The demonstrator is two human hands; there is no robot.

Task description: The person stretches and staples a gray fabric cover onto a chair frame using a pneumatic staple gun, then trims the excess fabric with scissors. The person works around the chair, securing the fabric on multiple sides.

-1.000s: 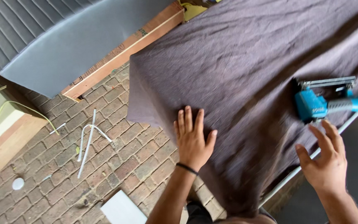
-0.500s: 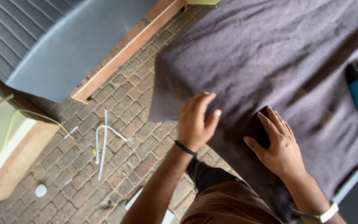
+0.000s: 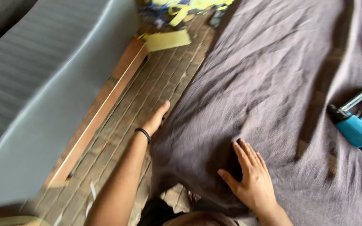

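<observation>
Brown felt cloth (image 3: 273, 83): right hand (image 3: 252, 184) pressed flat, fingers spread; left hand (image 3: 156, 119) at its edge, fingers straight (smoothing, apparently).

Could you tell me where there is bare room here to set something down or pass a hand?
The cloth lies bare between the right hand and the blue power tool. The brick strip between the cloth's edge and the wooden rail is open beyond the left hand. Yellow scraps crowd its far end.
</observation>
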